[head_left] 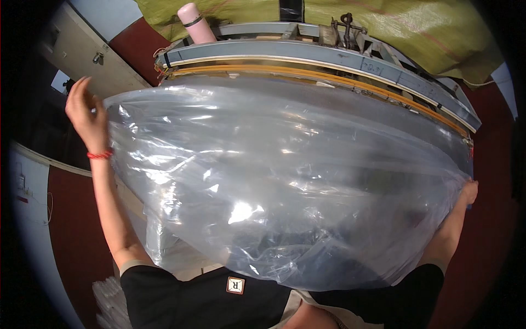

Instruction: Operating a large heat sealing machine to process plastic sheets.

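Note:
A big sheet of clear plastic film [285,181] is spread wide in front of me, from arm to arm. My left hand [86,115] is raised at the sheet's upper left corner, fingers curled at its edge, a red band on the wrist. My right hand [468,191] grips the sheet's right edge lower down. The film billows over a long grey machine [329,57] with an orange strip along its front. Much of the bench under the film is blurred by it.
A pink bottle [196,24] stands on the machine's far left end. Yellow-green sheeting [416,33] hangs behind it. Dark red floor [76,236] lies to both sides, and a stack of white items [109,301] sits at lower left.

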The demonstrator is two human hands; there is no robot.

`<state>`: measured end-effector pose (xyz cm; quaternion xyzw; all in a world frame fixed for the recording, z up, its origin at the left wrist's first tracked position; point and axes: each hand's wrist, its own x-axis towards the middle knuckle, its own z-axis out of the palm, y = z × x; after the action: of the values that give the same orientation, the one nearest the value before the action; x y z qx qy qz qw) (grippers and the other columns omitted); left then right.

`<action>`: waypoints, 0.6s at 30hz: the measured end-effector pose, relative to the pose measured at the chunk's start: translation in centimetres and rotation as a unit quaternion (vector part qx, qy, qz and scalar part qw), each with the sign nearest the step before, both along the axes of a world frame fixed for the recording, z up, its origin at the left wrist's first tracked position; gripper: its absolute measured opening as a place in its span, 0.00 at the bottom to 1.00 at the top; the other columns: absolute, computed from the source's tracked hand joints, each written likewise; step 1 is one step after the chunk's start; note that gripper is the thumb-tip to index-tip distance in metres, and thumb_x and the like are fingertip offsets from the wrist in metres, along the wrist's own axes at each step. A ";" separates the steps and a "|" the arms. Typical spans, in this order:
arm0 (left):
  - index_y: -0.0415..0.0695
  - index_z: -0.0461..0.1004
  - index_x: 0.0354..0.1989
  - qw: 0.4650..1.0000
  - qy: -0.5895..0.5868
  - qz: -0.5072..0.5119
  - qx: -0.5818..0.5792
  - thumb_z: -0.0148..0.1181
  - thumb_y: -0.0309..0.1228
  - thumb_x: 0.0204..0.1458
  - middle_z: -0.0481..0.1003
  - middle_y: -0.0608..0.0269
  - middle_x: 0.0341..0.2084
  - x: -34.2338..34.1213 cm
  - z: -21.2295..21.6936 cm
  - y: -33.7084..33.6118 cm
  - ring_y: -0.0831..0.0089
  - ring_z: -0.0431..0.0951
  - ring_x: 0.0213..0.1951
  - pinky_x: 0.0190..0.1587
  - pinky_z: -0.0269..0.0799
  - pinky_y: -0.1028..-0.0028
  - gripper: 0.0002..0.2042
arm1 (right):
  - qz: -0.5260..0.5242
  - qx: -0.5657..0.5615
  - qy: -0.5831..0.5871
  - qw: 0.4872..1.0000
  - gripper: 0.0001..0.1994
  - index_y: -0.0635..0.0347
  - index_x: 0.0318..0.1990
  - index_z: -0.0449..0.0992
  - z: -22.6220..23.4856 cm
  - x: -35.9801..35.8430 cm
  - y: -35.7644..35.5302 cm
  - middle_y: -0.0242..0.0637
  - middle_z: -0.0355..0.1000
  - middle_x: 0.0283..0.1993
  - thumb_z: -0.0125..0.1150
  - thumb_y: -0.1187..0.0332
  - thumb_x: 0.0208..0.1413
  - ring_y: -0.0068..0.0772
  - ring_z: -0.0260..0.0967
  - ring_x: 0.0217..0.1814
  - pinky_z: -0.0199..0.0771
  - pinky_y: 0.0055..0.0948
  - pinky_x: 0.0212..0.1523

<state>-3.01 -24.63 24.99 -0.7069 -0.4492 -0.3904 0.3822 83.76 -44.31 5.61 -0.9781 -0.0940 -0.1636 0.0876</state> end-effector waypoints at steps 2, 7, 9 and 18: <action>0.42 0.68 0.42 0.918 -0.032 -0.128 -0.374 0.50 0.21 0.43 0.66 0.54 0.45 3.6 -4.1 -1.5 0.59 0.62 0.51 0.53 0.56 0.66 0.15 | -0.002 0.004 -0.009 1.000 0.18 0.52 0.43 0.68 -0.9 0.1 0.3 0.42 0.68 0.44 0.44 0.52 0.51 0.47 0.65 0.46 0.65 0.44 0.41; 0.46 0.51 0.58 0.844 0.080 -0.139 -0.512 0.45 0.40 0.51 0.47 0.58 0.59 0.4 -16.4 1.1 0.59 0.41 0.61 0.59 0.41 0.61 0.26 | 0.003 -0.013 0.019 1.000 0.18 0.52 0.43 0.68 -1.2 -0.1 1.5 0.39 0.69 0.43 0.42 0.52 0.52 0.46 0.65 0.44 0.65 0.42 0.41; 0.46 0.49 0.59 0.826 0.053 -0.013 -0.561 0.46 0.42 0.50 0.47 0.58 0.59 -1.0 -17.8 1.4 0.61 0.41 0.61 0.59 0.41 0.62 0.28 | 0.001 0.012 0.015 1.000 0.18 0.51 0.43 0.68 -0.8 -0.6 1.4 0.40 0.68 0.43 0.42 0.52 0.52 0.46 0.65 0.45 0.65 0.42 0.41; 0.44 0.73 0.31 0.897 0.055 0.044 -0.437 0.50 0.42 0.46 0.70 0.57 0.34 3.1 -16.7 6.9 0.60 0.67 0.39 0.40 0.63 0.62 0.15 | 0.117 0.255 0.057 0.958 0.23 0.63 0.40 0.71 -3.1 7.1 -3.1 0.43 0.70 0.39 0.52 0.51 0.47 0.38 0.66 0.41 0.65 0.33 0.41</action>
<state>0.11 -17.76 8.32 -0.8024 -0.5838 -0.0982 0.0759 90.85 -47.37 2.49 -0.9134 -0.1575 -0.1147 0.3574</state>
